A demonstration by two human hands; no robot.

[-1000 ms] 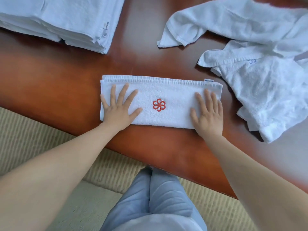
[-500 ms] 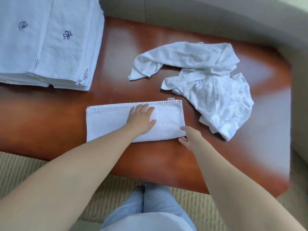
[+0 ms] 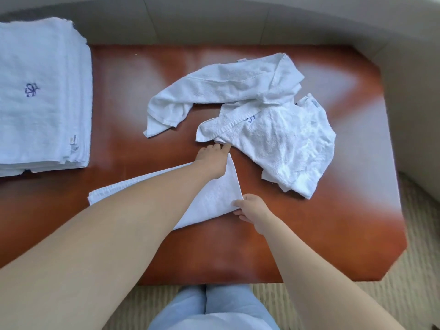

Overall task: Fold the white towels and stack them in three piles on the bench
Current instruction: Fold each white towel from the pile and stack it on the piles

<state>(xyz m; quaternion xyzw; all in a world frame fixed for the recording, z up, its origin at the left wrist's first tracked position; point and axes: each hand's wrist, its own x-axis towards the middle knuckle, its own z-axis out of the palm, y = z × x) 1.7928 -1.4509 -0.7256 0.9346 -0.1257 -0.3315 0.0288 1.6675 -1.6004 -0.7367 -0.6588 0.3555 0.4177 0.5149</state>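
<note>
At the bottom of the frame, the person's legs in light blue trousers (image 3: 214,308) are showing just in front of the near edge of the reddish-brown counter (image 3: 333,222), with striped beige flooring (image 3: 416,270) lying around it. Both bare forearms are reaching up from the lower corners onto the counter. In the centre, the half-folded white towel (image 3: 209,198) is lying flat, running from centre left toward the middle, with much of it hidden under the left forearm. The right hand (image 3: 252,210) is pinching the towel's near right corner, its grip clamped on the cloth. The left hand (image 3: 212,160) is crossing over the towel and holding its far right corner, fingers curling at the edge; how firmly they are closing on it cannot be told. Just beyond, in the upper middle and right of the frame, two crumpled white towels (image 3: 273,129) are lying loose and overlapping. In the upper left, a stack of folded towels (image 3: 42,110) is sitting, its top one bearing a blue embroidered mark.
</note>
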